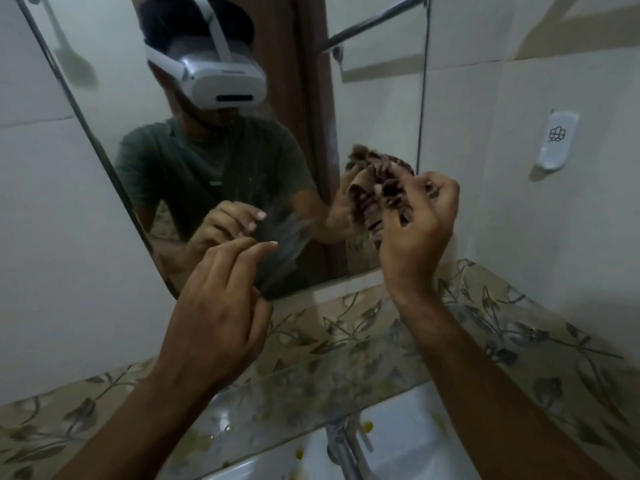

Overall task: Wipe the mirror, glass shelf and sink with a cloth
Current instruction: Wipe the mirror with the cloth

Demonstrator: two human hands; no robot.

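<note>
Fingers [433, 188] of the right hand [415, 237] are curled tight around one bunched cloth [377, 188], while those of the left hand [221, 306] are loosely parted and hold nothing, the forefinger stretched toward the glass.

One mirror [242, 133] fills the wall ahead, a tall pane whose long axis leans in this tilted view, its rounded lower corner near the left hand; streaks smear its lower middle. Below it runs one glass shelf [304, 386], clear, lying lengthwise along the leaf-patterned tile band [519, 327] and pointing from lower left to upper right. Under the shelf sits one white sink [408, 441], only partly in view, with yellowish spots near its chrome tap [341, 448].

That cloth is a crumpled wad, brown with darker stripes, raised in front of the mirror's lower right edge; whether it touches the glass I cannot tell. One white wall hook [557, 140] sits on the tiles to the right, well apart.
</note>
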